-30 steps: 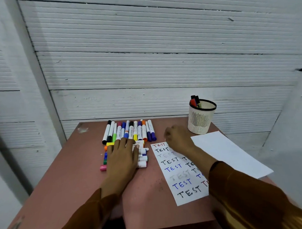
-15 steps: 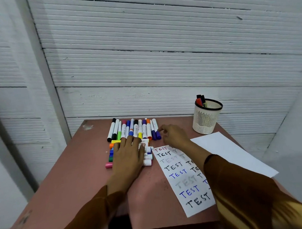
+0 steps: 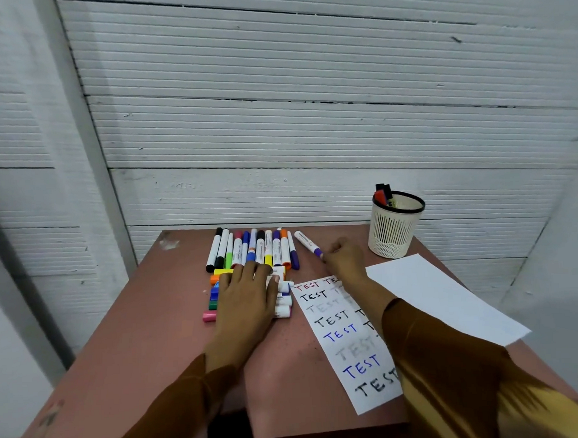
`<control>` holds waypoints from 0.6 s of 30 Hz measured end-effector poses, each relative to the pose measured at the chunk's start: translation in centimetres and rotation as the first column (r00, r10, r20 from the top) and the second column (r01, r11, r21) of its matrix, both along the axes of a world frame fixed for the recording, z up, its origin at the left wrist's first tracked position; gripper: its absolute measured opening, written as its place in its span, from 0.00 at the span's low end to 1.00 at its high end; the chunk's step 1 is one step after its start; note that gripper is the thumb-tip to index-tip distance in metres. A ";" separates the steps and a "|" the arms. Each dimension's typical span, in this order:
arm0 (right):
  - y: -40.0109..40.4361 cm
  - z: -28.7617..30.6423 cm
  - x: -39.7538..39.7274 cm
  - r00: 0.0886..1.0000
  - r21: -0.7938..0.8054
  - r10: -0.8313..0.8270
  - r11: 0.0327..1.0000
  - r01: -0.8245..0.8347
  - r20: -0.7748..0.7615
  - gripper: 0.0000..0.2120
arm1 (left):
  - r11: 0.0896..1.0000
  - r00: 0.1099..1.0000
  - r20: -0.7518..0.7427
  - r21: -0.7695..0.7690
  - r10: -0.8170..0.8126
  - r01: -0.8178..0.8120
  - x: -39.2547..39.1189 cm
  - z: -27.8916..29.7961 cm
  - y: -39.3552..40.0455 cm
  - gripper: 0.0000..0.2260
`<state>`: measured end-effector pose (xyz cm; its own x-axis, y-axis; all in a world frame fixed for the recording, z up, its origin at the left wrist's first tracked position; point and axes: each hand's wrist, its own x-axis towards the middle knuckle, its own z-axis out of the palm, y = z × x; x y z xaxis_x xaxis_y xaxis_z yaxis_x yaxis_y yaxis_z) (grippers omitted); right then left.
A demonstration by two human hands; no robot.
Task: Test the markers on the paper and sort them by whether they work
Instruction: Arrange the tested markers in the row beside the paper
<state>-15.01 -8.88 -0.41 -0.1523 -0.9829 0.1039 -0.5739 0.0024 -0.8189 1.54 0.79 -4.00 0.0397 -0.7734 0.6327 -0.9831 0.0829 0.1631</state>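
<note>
A row of several capped markers lies upright along the table's far edge. Below it a second group of markers lies sideways, and my left hand rests flat on top of them with straight fingers. My right hand pinches the purple cap end of a white marker, which is pulled out to the right of the row and tilted. The test paper with "TEST" written in red, black, grey and blue lies under my right forearm.
A white mesh pen cup with a black rim holds a red and a black marker at the back right. A blank white sheet lies right of the test paper. The pink table ends at a white wall behind.
My right hand went from the test paper up to the right end of the marker row and drew the purple-capped marker out to the right. My left hand stayed on the sideways markers.
</note>
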 end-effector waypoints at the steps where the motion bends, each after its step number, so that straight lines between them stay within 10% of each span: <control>1: 0.0 0.3 -0.5 0.987 0.052 -0.038 0.998 0.030 0.155 0.12 | 1.000 1.000 0.000 0.002 -0.002 0.002 0.1 0.0 0.0 0.18; 7: 2.9 2.2 -3.0 0.632 0.224 -0.086 0.964 -0.142 0.770 0.03 | 0.996 0.998 0.003 -0.057 -0.066 0.066 -0.2 0.5 0.5 0.16; 12: 6.0 2.5 -2.6 0.484 0.113 0.080 0.928 -0.356 0.871 0.11 | 0.976 0.951 -0.219 -0.071 -0.218 0.208 -1.5 2.9 1.0 0.21; 18: 8.8 2.3 -0.2 0.512 -0.035 0.372 0.833 -0.552 0.774 0.12 | 0.947 0.658 -0.700 -0.083 -0.277 0.310 -5.9 5.0 1.5 0.16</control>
<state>-15.24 -0.11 1.92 0.3964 -0.9179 -0.0183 0.2436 0.1244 -0.9619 -4.34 2.33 0.97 0.2203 -0.8462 0.4852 -0.5098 0.3242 0.7969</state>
